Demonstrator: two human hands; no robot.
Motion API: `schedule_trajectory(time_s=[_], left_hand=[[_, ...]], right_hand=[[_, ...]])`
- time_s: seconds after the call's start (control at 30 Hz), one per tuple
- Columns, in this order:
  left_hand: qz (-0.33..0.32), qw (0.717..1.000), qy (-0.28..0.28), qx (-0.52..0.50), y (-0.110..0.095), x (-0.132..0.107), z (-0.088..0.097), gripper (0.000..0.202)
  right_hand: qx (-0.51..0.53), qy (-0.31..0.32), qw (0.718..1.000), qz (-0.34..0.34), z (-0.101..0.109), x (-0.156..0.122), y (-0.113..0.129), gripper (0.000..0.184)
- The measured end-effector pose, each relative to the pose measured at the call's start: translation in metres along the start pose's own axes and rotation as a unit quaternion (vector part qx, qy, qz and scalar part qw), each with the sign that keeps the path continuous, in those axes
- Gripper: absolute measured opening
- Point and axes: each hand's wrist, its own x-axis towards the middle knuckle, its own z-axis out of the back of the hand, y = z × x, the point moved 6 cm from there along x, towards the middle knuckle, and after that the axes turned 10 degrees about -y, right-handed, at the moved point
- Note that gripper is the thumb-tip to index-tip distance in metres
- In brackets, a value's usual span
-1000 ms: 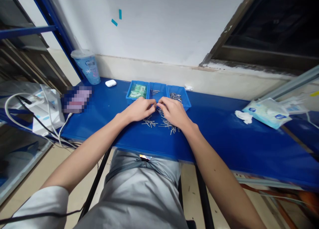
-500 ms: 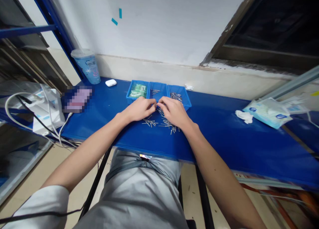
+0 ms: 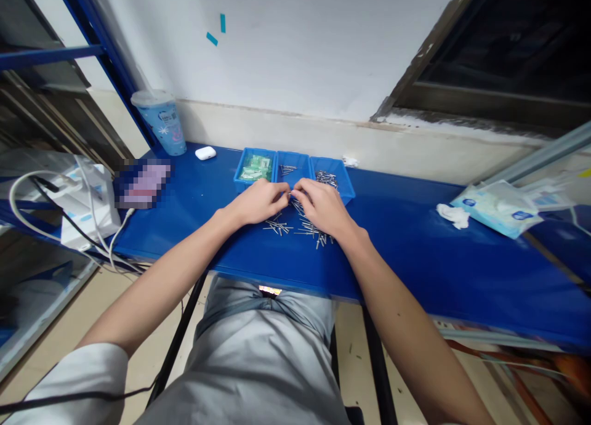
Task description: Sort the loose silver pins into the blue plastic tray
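Note:
My left hand (image 3: 262, 201) and my right hand (image 3: 322, 206) meet at the fingertips just in front of the blue bins. Both are closed in a pinch, and a small shiny bit of a thin metal pin shows between them; the rest of it is hidden by the fingers. Under my right hand lies a loose pile of thin silver pins (image 3: 318, 235), which look like rivets. A smaller group of such pins (image 3: 278, 227) is on the blue table (image 3: 258, 252), below my left hand.
Three blue bins stand behind my hands: the left one (image 3: 239, 171) holds green-and-clear packets, the middle one (image 3: 300, 160) a few pins, the right one (image 3: 344, 178) many metal pieces. A cup (image 3: 161, 126), white case (image 3: 205, 153), power strip (image 3: 87, 215) and tissue pack (image 3: 501, 209) stand around.

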Motion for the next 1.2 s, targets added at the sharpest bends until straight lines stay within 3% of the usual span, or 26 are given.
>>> schedule_trajectory(time_s=[1.2], left_hand=[[0.003, 1.0, 0.001, 0.0, -0.0018, 0.0006, 0.0001, 0.03]], right_hand=[[0.007, 0.002, 1.0, -0.002, -0.0001, 0.0002, -0.0001, 0.024]])
